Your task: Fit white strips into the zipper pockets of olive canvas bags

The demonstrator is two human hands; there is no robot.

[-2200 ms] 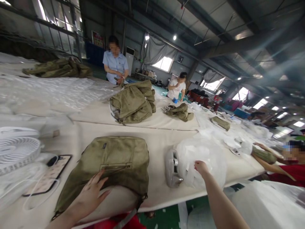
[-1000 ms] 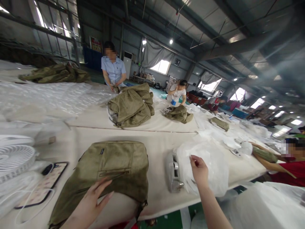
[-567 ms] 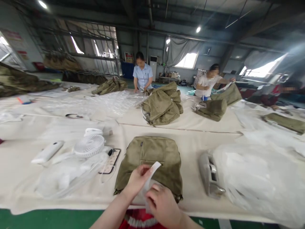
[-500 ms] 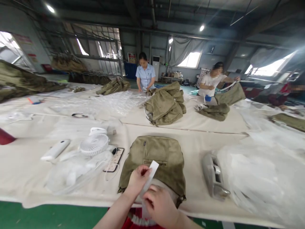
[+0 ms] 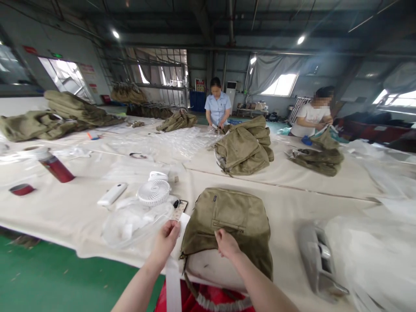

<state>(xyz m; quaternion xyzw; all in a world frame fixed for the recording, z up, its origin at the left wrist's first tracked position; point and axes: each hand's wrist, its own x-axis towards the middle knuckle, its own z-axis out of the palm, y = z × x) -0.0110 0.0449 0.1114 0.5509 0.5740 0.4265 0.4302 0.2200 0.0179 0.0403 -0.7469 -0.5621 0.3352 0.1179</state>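
An olive-green bag [image 5: 240, 208] lies flat on the cream-covered table, its zipped pocket facing up. A white strip [image 5: 173, 286] hangs down past the table edge from my left hand [image 5: 169, 236], whose fingers are pinched on its upper part beside the bag's left edge. Over the bag, just below the pocket zipper, my right hand [image 5: 225, 243] is closed with thumb and fingertips together; anything between them is too small to make out. A wrapped handle [image 5: 224, 304] hangs at the bag's lower edge, over red cloth.
A white fan [image 5: 154, 192], a phone [image 5: 180, 209] and a white device [image 5: 112, 194] lie left. To the right are a tape dispenser [image 5: 320, 260] and clear plastic [image 5: 383, 260]. More olive bags [image 5: 243, 147] are piled ahead, with two people working beyond.
My hands have moved apart, left with the white strip, right over the bag. The view has swung left, showing a red cup. The person at the right has lowered the held bag.
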